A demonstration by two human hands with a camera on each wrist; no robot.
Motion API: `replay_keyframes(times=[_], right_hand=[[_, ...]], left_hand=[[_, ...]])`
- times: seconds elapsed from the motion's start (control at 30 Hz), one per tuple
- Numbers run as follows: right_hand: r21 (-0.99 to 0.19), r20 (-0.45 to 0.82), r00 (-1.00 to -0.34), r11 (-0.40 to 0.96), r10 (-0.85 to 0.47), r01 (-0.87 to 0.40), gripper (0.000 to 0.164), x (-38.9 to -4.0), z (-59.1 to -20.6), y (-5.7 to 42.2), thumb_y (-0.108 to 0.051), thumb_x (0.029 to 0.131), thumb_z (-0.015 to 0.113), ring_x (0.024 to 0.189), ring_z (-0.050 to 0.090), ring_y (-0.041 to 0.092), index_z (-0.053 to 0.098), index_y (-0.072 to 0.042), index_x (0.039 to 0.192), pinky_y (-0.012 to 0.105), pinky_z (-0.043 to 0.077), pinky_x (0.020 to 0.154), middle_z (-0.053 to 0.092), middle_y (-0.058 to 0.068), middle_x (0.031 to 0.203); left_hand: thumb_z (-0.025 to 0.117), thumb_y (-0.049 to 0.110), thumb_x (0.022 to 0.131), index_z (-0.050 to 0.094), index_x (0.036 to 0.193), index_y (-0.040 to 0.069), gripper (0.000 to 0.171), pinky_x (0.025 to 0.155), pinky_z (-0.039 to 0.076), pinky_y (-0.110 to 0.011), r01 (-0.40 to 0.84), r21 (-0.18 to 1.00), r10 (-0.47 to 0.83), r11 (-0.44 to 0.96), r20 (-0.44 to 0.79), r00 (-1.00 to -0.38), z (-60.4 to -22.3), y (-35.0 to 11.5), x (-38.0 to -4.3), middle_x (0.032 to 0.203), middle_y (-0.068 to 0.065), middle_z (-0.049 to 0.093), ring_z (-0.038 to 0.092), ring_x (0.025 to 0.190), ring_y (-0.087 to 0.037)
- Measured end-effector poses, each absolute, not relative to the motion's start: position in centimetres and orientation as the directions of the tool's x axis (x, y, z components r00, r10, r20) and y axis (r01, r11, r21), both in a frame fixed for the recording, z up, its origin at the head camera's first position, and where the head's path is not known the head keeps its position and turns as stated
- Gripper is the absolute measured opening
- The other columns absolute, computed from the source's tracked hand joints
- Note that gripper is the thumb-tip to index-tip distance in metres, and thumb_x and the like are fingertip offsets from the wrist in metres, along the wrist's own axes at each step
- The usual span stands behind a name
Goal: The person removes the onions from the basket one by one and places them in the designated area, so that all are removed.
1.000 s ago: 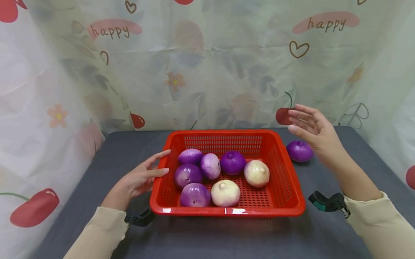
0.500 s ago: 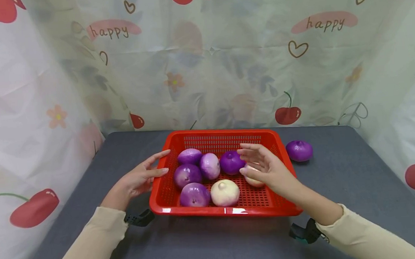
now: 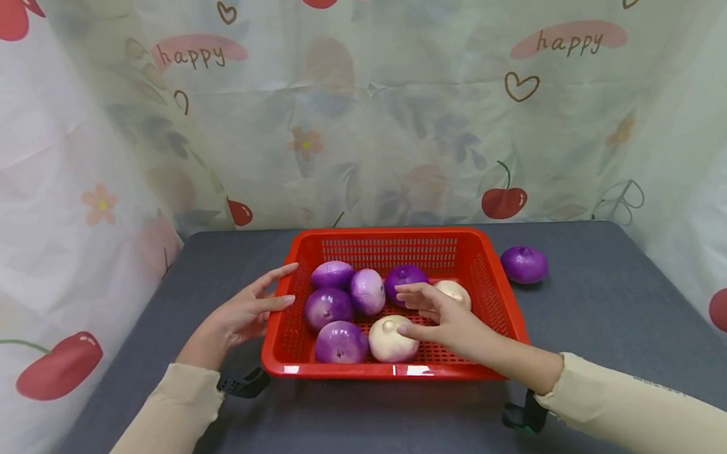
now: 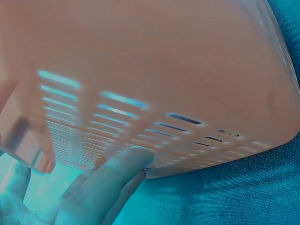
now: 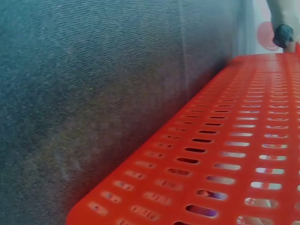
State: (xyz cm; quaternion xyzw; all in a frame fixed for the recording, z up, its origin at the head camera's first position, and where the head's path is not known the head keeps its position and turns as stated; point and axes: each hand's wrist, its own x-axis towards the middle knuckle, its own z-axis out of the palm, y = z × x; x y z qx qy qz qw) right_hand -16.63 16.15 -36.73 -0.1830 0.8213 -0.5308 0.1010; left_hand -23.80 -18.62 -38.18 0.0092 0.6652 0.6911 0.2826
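A red plastic basket [image 3: 403, 370] with slotted walls stands on the table, holding several purple onions [image 3: 342, 342] and two white ones. My left hand [image 3: 244, 312] grips the basket's left side, thumb and index finger over the rim; in the left wrist view, fingers [image 4: 110, 180] lie against the outer wall. Inside the basket, my right hand [image 3: 447, 319] hovers with parted, slightly bent fingers just right of the front white onion [image 3: 393, 340]. Its thumb tip overlaps that onion; contact is unclear. Behind this hand, the other white onion [image 3: 455, 292] is partly hidden.
Another purple onion [image 3: 525, 265] lies on the dark grey table [image 3: 580, 297], right of the basket. Patterned white curtains [image 3: 369, 115] enclose the back and both sides. The right wrist view mostly shows the basket's front wall [image 5: 225, 140] and the tabletop.
From beside the basket, near the loose purple onion, my right hand has moved left and down over the basket, ending near the front white onion. My left hand and the basket stay put.
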Motion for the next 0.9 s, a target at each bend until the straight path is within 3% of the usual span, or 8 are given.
replay_keyframes(times=[0.27, 0.43, 0.9], right_hand=[[-0.904, -0.079, -0.911, 0.414, -0.404, -0.105, 0.067, -17.2, -37.3, 15.7, -0.020, 0.085, 0.075, 0.131, 0.044, 0.041, 0.043, 0.001, 0.140, 0.053, 0.038, 0.108, 0.046, 0.021, 0.143], [-0.882, -0.135, -0.903, 0.465, -0.408, -0.079, 0.072, -17.5, -37.8, 15.5, -0.018, 0.084, 0.076, 0.131, 0.045, 0.038, 0.040, 0.000, 0.143, 0.051, 0.041, 0.106, 0.044, 0.021, 0.144], [-0.802, -0.127, -0.856, 0.560, -0.501, -0.209, 0.081, -18.1, -39.0, 15.7, -0.017, 0.077, 0.080, 0.122, 0.050, 0.030, 0.040, 0.000, 0.144, 0.046, 0.041, 0.105, 0.049, 0.019, 0.141]], left_hand=[[0.061, 0.017, 0.095, 0.026, 0.152, 0.036, 0.069, 0.089, 0.053, -0.052, -0.371, 0.927, 0.410, 0.046, -0.356, -0.840, -38.1, -18.6, -23.7, 0.152, -0.016, 0.032, 0.062, 0.115, -0.032], [0.059, 0.016, 0.096, 0.026, 0.152, 0.036, 0.068, 0.089, 0.053, -0.052, -0.369, 0.928, 0.407, 0.048, -0.355, -0.841, -38.2, -18.6, -23.8, 0.152, -0.016, 0.032, 0.062, 0.115, -0.032], [0.061, 0.017, 0.095, 0.027, 0.151, 0.036, 0.069, 0.089, 0.053, -0.052, -0.360, 0.931, 0.403, 0.064, -0.355, -0.844, -38.2, -18.5, -23.8, 0.152, -0.016, 0.033, 0.061, 0.116, -0.032]])
